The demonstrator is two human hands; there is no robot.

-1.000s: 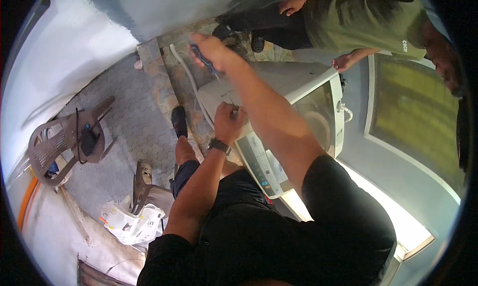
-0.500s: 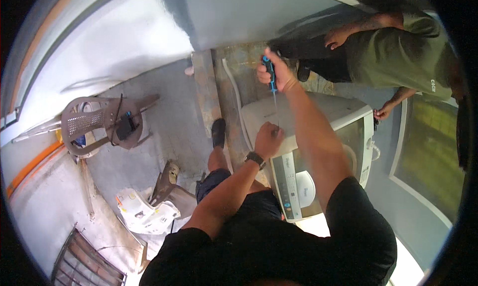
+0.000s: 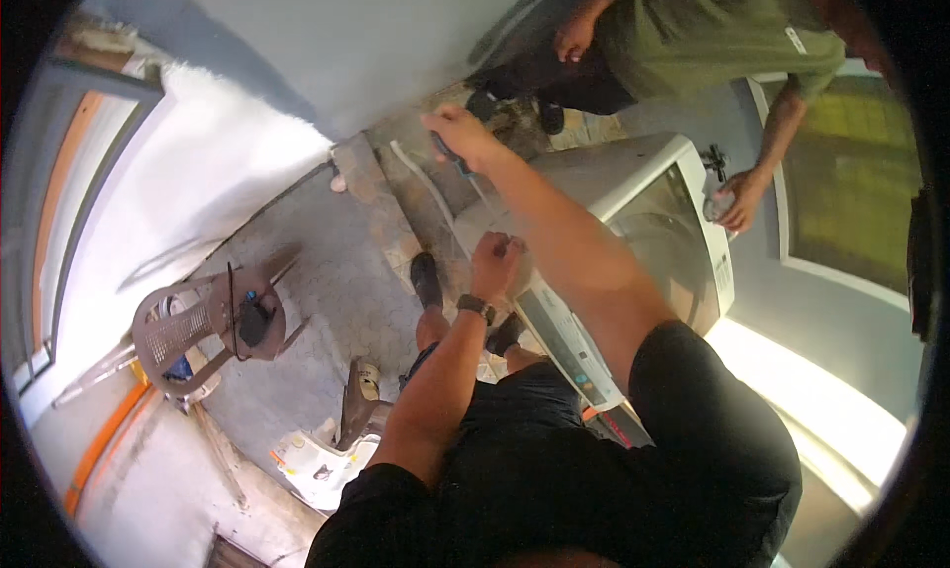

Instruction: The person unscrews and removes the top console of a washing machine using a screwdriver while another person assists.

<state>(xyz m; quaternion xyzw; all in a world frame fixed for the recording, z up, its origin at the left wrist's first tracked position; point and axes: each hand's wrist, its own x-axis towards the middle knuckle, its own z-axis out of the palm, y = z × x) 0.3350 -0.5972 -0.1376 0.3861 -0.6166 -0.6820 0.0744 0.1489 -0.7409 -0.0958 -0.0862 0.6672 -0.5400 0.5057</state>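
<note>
My right hand point(image 3: 461, 139) is wrapped round the dark, blue-trimmed handle of a screwdriver point(image 3: 457, 158). Its thin shaft points down toward the side of a white top-loading washing machine point(image 3: 618, 162). Close to the lower end of the shaft, my left hand point(image 3: 496, 262) has its fingers pinched together at the machine's edge. Whatever they hold is hidden. A dark watch point(image 3: 477, 307) is on my left wrist. The machine's control panel point(image 3: 566, 338) faces me, partly covered by my right forearm.
A person in a green shirt point(image 3: 683, 34) stands beyond the machine, one hand point(image 3: 744, 198) by a tap point(image 3: 714, 158). A pale hose point(image 3: 421, 177) lies beside the machine. On the left are a brown plastic chair point(image 3: 203, 321) holding dark items and a white panel point(image 3: 322, 469) on the floor.
The view has turned, shifting the whole scene. My right hand still grips the screwdriver, now slanting more. The other person's hand has come further out beside the tap.
</note>
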